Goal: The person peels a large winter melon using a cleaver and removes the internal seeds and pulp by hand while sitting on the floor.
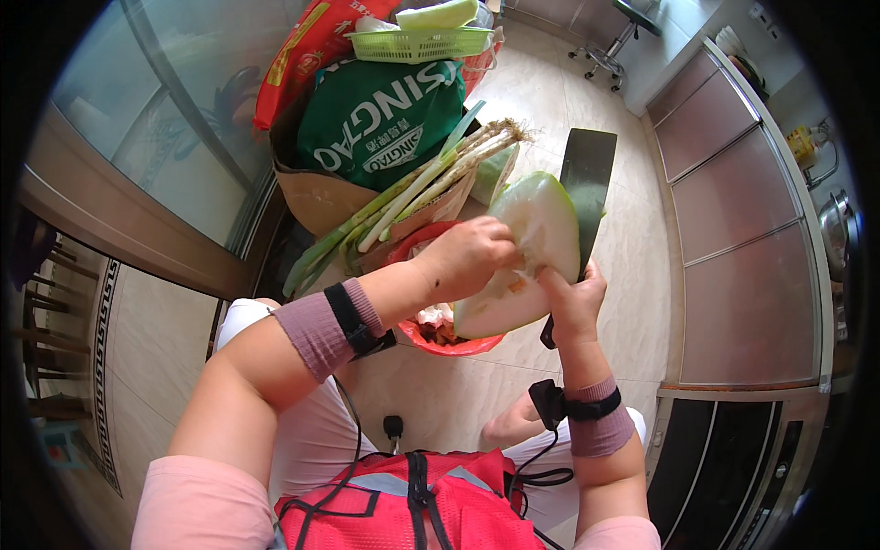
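Note:
A large cut piece of winter melon (557, 227) is held up over a bin, its white flesh and stringy, hollow core facing me. My right hand (576, 302) grips its right side, thumb pressed on the cut face near the core. That same hand also holds a cleaver (590, 161); the dark blade stands upright behind the melon, and the handle's end shows below the palm. My left hand (474, 251) reaches across from the left, fingers curled at the pulp in the core. Its fingertips are partly hidden.
Below the melon stands a bin lined with a red plastic bag (474, 346), holding scraps. Scallions (412, 189) lie across a cardboard box (323, 206) with a green bag (385, 117). A green basket (419, 45) sits behind. Cabinets (749, 295) line the right; a wheeled stool (608, 51) stands far back.

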The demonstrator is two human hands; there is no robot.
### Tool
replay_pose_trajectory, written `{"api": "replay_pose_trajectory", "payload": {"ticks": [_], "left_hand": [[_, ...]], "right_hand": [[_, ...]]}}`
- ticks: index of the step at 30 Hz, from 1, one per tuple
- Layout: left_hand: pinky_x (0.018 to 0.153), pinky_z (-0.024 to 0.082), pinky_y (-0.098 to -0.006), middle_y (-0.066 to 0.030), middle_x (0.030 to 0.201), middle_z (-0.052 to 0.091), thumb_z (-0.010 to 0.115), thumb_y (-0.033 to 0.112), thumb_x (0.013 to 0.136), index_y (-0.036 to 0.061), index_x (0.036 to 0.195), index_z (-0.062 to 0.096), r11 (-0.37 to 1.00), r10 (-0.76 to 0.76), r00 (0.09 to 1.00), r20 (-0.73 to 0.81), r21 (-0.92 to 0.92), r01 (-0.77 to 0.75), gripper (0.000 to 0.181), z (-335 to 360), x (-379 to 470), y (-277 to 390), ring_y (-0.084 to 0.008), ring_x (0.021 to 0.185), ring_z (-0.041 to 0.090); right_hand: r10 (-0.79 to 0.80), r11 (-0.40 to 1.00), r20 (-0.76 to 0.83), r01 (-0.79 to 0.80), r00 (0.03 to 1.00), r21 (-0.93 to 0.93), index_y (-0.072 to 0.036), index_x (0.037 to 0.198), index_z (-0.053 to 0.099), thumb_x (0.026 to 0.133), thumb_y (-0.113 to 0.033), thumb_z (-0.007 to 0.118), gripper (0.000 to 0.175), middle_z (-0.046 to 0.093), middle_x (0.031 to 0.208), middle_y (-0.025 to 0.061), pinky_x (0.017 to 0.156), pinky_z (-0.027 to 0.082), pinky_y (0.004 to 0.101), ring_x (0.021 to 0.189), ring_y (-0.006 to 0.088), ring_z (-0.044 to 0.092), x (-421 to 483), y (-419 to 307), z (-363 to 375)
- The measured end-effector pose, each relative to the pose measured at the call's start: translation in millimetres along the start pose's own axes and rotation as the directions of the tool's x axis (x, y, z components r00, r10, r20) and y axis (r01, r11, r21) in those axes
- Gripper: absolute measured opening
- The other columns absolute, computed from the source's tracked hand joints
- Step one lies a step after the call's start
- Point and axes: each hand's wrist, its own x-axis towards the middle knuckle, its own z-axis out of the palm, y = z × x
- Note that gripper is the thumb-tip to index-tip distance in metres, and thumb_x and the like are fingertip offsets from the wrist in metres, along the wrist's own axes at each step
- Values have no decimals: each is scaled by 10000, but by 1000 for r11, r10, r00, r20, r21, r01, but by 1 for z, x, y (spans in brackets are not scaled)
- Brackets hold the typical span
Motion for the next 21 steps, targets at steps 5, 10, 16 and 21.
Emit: {"api": "replay_pose_trajectory", "payload": {"ticks": [5, 10, 16, 21], "left_hand": [[899, 518, -375, -64, 1004, 673, 635, -57, 719, 71, 954, 711, 983, 21, 968, -251, -169, -65, 278, -2, 4, 0, -267, 1026, 616], [923, 504, -360, -51, 1049, 679, 644, 15, 743, 80, 1000, 718, 988, 135, 970, -200, -44, -146, 275, 8, 5, 9, -261, 1007, 614], [840, 520, -352, -38, 964, 663, 636, 35, 740, 103, 976, 714, 986, -8, 998, -59, 163, 18, 258, 4, 0, -6, -256, 905, 607], [859, 528, -358, -66, 978, 665, 635, 11, 724, 84, 958, 706, 997, 64, 971, -230, -33, -73, 255, -1, 0, -6, -268, 943, 613]], "right_hand": [[-21, 999, -15, 22, 1000, 33, 40, 999, 630, 704, -81, 725, 333, 683, 910, 68, 709, 531, 272, 780, 114, 624, -1, -4, 3], [-45, 999, -36, 44, 998, -14, 36, 992, 640, 695, -83, 739, 335, 691, 906, 68, 712, 534, 275, 786, 110, 625, 0, -7, 3], [-44, 998, -28, 43, 999, -38, 32, 1003, 646, 694, -87, 741, 345, 696, 911, 67, 722, 539, 280, 799, 117, 631, 0, -3, 2], [-62, 996, -48, 59, 997, -66, 37, 1011, 640, 693, -80, 736, 353, 694, 913, 65, 731, 539, 282, 796, 126, 634, 1, -6, 1]]}}
